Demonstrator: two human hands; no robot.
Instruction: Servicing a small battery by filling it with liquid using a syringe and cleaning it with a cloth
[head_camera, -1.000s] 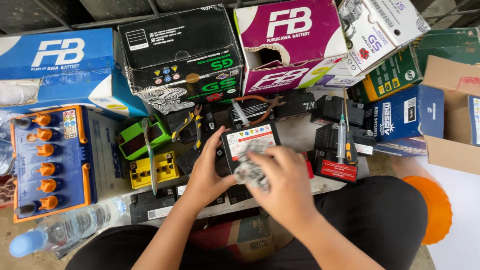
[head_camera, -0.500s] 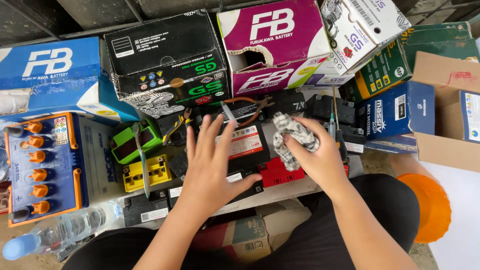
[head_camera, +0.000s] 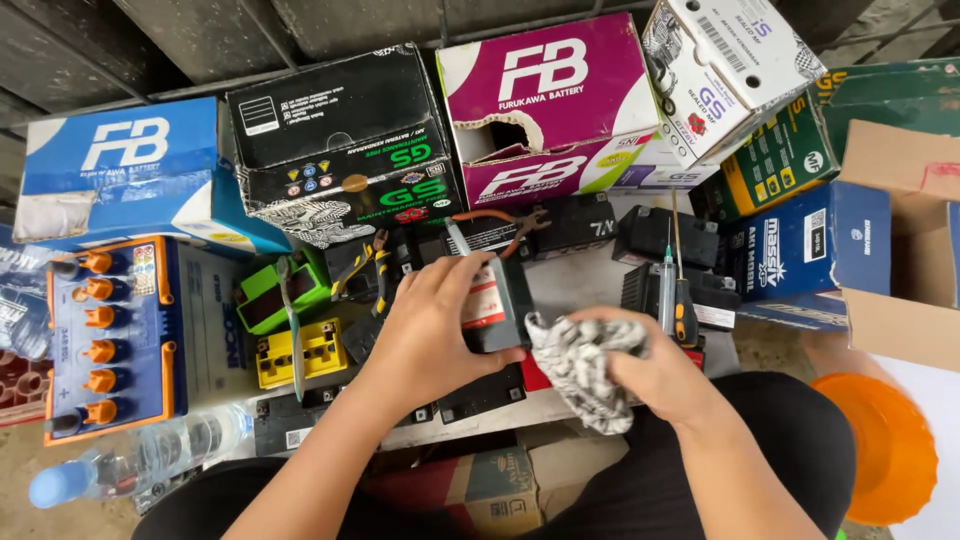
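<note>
My left hand (head_camera: 432, 338) grips a small black battery (head_camera: 497, 305) with a red and white label, tilted up on its edge in the middle of the view. My right hand (head_camera: 655, 372) holds a crumpled grey and white rag (head_camera: 573, 367) pressed against the battery's right side. Other small black batteries (head_camera: 664, 235) lie around them on a white board (head_camera: 560, 285) across my lap.
Cardboard battery boxes in blue (head_camera: 120, 170), black (head_camera: 340, 140), magenta (head_camera: 550, 100) and white (head_camera: 725, 70) line the back. A blue battery with orange caps (head_camera: 110, 335) lies left, a plastic bottle (head_camera: 140, 465) below it. Pliers (head_camera: 500, 222), a screwdriver (head_camera: 668, 285), an orange bowl (head_camera: 885, 450) lie nearby.
The battery was tipped from lying flat onto its edge by my left hand. My right hand lifted the rag away to the right, then brought it back down against the battery's side.
</note>
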